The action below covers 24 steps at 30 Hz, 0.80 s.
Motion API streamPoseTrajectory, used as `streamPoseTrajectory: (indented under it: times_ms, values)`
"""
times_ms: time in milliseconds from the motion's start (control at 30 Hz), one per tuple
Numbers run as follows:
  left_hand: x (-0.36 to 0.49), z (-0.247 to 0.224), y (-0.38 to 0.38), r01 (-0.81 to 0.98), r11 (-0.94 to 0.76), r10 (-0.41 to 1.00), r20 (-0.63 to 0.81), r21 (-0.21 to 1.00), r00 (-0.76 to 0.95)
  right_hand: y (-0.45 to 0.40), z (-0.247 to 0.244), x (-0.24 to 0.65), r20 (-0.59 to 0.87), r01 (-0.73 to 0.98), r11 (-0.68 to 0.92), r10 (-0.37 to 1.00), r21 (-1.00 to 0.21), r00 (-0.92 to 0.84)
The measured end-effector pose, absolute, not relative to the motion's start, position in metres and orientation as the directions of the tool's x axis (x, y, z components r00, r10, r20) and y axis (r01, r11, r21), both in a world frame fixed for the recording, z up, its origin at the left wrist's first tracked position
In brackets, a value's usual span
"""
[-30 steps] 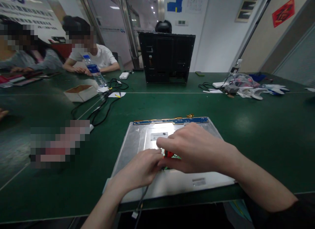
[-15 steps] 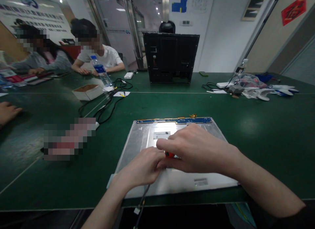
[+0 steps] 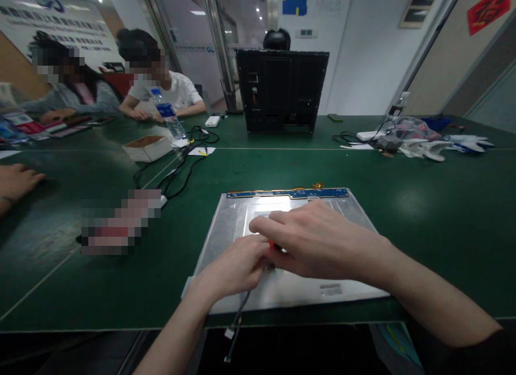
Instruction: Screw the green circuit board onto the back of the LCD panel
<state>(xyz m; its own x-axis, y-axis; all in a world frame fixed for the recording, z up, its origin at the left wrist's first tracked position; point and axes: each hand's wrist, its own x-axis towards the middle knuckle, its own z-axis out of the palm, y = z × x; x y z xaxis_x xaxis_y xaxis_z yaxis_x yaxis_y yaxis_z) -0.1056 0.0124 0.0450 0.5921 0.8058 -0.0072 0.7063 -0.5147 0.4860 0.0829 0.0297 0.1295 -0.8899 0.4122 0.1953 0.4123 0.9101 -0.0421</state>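
Note:
A silver-backed display panel [image 3: 226, 224] lies flat on the green table before me, a blue circuit board [image 3: 278, 194] along its far edge. Over its middle, my right hand [image 3: 318, 240] is closed around a small red-and-black tool handle [image 3: 274, 245], mostly covered by the fingers. Pressed against it, my left hand [image 3: 242, 264] is closed low on the panel, fingertips hidden, so what they pinch cannot be made out. From below the left hand a thin grey cable [image 3: 239, 317] with small white connectors hangs over the table's front edge.
A pixelated pinkish object [image 3: 124, 224] lies left of the panel. Behind it are black cables [image 3: 186, 170], a small open box [image 3: 148, 148] and a water bottle [image 3: 169, 117]. A black monitor [image 3: 282, 90] stands opposite. White gloves [image 3: 427, 149] lie at right; two people sit at left; another person's hand [image 3: 18, 181] rests nearby.
The view has shifted slightly. My right hand has turned a little around the red-and-black handle, its index finger reaching further left. My left hand stays in place on the panel.

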Motion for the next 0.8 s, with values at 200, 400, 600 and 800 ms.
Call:
streamPoseTrajectory:
  times_ms: [200,400,600,800]
  values:
    - [-0.1072,0.0434,0.0123,0.728,-0.463,0.822,-0.062,0.505,0.566,0.0307,0.1299,0.0814,0.190,0.366,0.924,0.380,-0.107,-0.905]
    - [-0.1068,0.0415,0.0148,0.695,-0.515,0.793,-0.028,0.501,0.608,0.0345,0.1291,0.0810,0.224,0.464,0.885,0.458,-0.026,-0.860]
    - [-0.1063,0.0432,0.0145,0.646,-0.538,0.772,0.008,0.541,0.636,0.0340,0.1312,0.0828,0.215,0.441,0.896,0.442,-0.058,-0.871]
    - [-0.1062,0.0420,0.0132,0.698,-0.531,0.787,-0.027,0.481,0.617,0.0332,0.1329,0.0843,0.207,0.478,0.878,0.471,-0.021,-0.857]
